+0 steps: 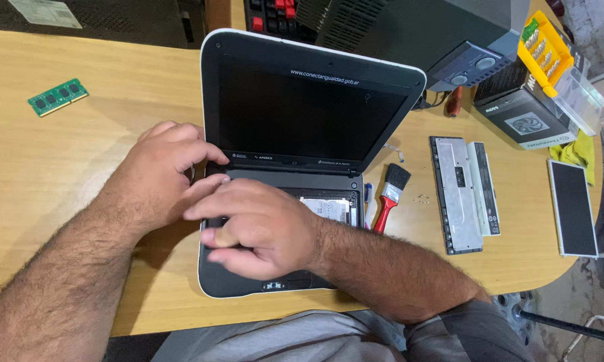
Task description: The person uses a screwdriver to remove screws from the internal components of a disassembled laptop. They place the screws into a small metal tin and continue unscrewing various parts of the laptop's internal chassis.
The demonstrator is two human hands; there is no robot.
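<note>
**Both hands pressed into an opened netbook base**

At the near edge of the wooden table (61, 167), a small black, white-rimmed netbook (302, 107) lay open, keyboard removed. The right hand (262, 228) was spread flat over the bared base, likely to steady it; the left hand (164, 171) was curled at the hinge corner. What the fingers gripped could not be told. Beyond, a red-handled brush (390, 194) and a green memory stick (58, 96) were laid aside.
</note>
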